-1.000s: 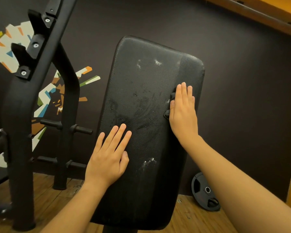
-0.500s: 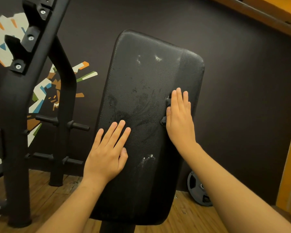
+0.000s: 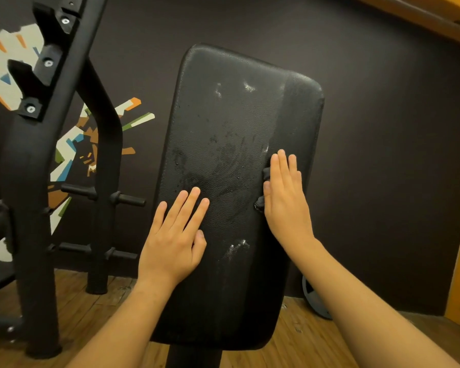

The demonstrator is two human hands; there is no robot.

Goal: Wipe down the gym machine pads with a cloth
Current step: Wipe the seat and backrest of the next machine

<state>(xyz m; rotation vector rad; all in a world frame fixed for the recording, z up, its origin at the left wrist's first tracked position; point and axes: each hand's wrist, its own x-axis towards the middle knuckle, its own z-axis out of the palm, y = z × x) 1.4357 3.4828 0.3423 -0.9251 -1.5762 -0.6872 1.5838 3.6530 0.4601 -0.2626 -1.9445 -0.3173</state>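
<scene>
Left hand lies flat on the black pad, centre frame; right hand presses a dark cloth against it.

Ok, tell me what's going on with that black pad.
A person is wiping the black gym pad. The right hand lies flat on the pad's right side, pressing a dark cloth against it; only small bits of the cloth show at the hand's edge. The left hand rests flat on the pad's lower left part, fingers straight. Damp smears cover the middle of the pad, and whitish marks show near its top and lower down.
</scene>
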